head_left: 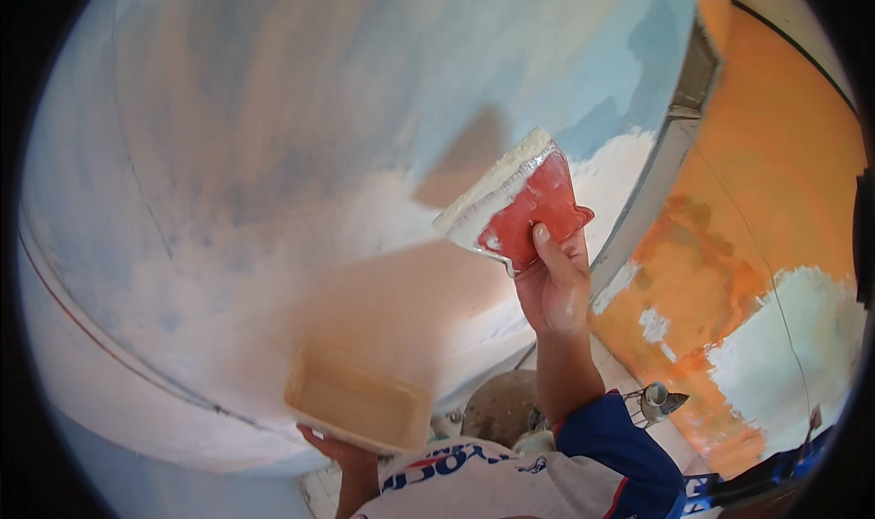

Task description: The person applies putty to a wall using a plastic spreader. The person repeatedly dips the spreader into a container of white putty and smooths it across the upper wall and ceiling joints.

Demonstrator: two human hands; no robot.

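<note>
My right hand (pixel 558 287) is raised in front of the wall and closed around a red putty spreader (pixel 538 214), thumb on its flat face. Whitish putty coats the spreader's wide edge, which points up and left. Whether that edge touches the wall I cannot tell. Low down, my left hand (pixel 344 450) grips a beige rectangular tub (pixel 357 399) from beneath, with most of the fingers hidden. The tub is tilted and its inside looks smeared. Before me stands the pale blue wall (pixel 301 145), with whitish patches and streaks across it.
A grey frame edge (pixel 643 200) divides this wall from an orange one (pixel 729 273) with pale patches. Below stands a stained round bucket (pixel 497 405). Beside my right forearm is a metal object with a round opening (pixel 654 398). A thin cable (pixel 775 287) hangs along the orange wall.
</note>
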